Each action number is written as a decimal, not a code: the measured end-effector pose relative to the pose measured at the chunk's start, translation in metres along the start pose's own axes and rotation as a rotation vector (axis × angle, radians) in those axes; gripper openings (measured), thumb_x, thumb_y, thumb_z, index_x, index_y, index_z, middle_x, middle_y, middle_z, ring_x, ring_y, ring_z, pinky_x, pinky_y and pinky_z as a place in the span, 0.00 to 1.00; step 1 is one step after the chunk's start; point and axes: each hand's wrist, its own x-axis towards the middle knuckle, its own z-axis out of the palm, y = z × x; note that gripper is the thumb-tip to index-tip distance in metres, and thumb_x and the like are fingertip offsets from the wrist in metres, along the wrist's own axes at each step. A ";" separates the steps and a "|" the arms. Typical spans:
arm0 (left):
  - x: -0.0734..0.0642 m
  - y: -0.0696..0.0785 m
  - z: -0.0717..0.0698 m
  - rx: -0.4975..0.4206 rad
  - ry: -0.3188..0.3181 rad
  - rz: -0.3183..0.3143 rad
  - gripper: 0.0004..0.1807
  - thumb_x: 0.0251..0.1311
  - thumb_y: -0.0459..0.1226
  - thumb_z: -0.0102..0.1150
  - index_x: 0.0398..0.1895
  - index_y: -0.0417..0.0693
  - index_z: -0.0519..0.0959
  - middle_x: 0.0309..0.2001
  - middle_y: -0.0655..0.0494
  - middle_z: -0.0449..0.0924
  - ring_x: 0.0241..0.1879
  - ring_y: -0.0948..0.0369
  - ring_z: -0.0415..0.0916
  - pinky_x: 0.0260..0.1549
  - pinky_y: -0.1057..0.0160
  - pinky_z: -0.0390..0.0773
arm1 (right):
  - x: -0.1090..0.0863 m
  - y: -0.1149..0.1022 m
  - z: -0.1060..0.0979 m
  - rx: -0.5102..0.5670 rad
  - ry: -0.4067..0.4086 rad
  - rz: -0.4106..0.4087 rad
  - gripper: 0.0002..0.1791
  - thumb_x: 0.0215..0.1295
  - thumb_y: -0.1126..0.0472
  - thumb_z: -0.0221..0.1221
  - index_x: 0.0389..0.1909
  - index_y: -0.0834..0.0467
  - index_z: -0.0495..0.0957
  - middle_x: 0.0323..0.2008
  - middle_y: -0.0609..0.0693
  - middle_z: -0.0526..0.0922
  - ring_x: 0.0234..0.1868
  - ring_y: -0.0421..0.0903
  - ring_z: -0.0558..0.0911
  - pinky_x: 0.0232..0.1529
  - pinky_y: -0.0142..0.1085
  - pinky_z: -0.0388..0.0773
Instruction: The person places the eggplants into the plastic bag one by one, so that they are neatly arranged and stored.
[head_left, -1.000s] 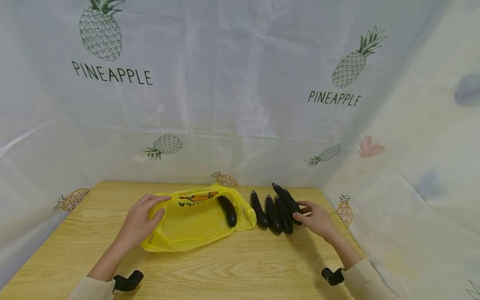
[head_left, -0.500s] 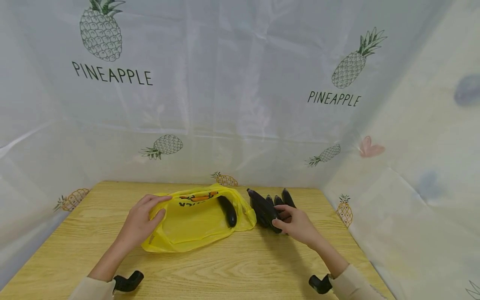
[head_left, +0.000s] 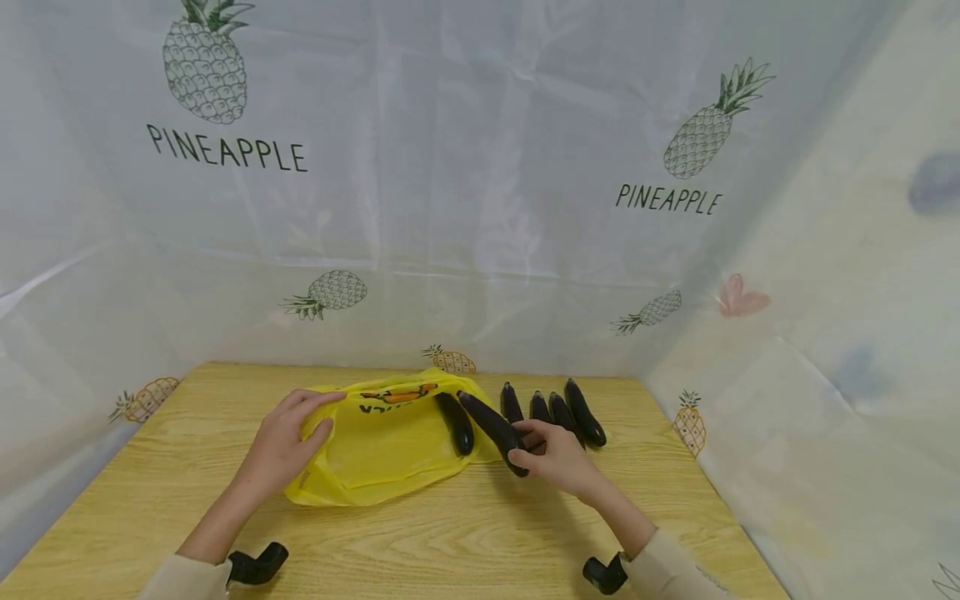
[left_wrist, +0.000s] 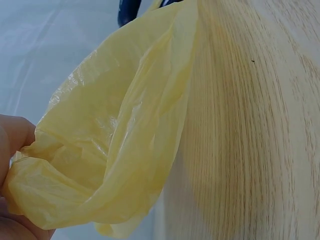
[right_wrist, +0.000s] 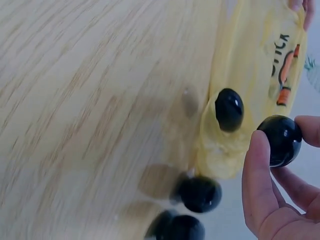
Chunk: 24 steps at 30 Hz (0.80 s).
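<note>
My left hand (head_left: 283,440) grips the left side of a yellow plastic bag (head_left: 375,458), whose mouth gapes toward me. In the left wrist view the bunched bag film (left_wrist: 55,192) is pinched between thumb and fingers. One dark eggplant (head_left: 457,427) lies in the right part of the bag. My right hand (head_left: 561,460) holds a second eggplant (head_left: 489,423) by its rounded end, tilted, its stem end overlapping the bag's right edge. The right wrist view shows thumb and fingers around that held eggplant (right_wrist: 281,141), beside the bagged eggplant (right_wrist: 229,110).
Several more eggplants (head_left: 584,414) lie in a row on the wooden table (head_left: 420,542), right of the bag. A pale curtain (head_left: 465,167) with pineapple prints hangs behind the table and along its sides.
My right hand has carried an eggplant leftward from the right end of the row, over the others, to the bag's right edge. The left hand stays at the bag.
</note>
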 end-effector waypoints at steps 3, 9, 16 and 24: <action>-0.001 0.000 -0.001 -0.003 0.001 0.000 0.23 0.68 0.28 0.68 0.66 0.48 0.83 0.52 0.51 0.81 0.42 0.56 0.78 0.30 0.63 0.71 | 0.005 -0.001 0.009 0.006 -0.006 0.001 0.30 0.71 0.55 0.69 0.70 0.62 0.77 0.44 0.55 0.85 0.34 0.61 0.87 0.39 0.54 0.86; -0.001 0.000 -0.001 -0.005 -0.004 0.009 0.23 0.69 0.29 0.68 0.66 0.49 0.83 0.53 0.52 0.81 0.43 0.57 0.78 0.34 0.61 0.75 | 0.014 -0.004 0.026 0.024 -0.009 0.005 0.30 0.71 0.54 0.69 0.70 0.62 0.77 0.46 0.57 0.85 0.33 0.61 0.88 0.41 0.54 0.86; -0.001 0.000 0.000 0.000 0.007 0.026 0.24 0.68 0.29 0.68 0.66 0.50 0.83 0.53 0.52 0.81 0.42 0.58 0.78 0.34 0.60 0.76 | 0.026 -0.006 0.045 0.044 0.014 0.008 0.31 0.71 0.53 0.69 0.72 0.59 0.77 0.48 0.58 0.84 0.31 0.60 0.89 0.38 0.47 0.87; 0.000 0.000 0.001 0.009 0.018 0.044 0.24 0.67 0.29 0.69 0.65 0.50 0.83 0.52 0.53 0.81 0.43 0.58 0.79 0.36 0.58 0.79 | 0.040 -0.011 0.068 0.046 0.083 0.011 0.30 0.68 0.53 0.70 0.69 0.59 0.79 0.45 0.58 0.85 0.28 0.58 0.89 0.32 0.39 0.85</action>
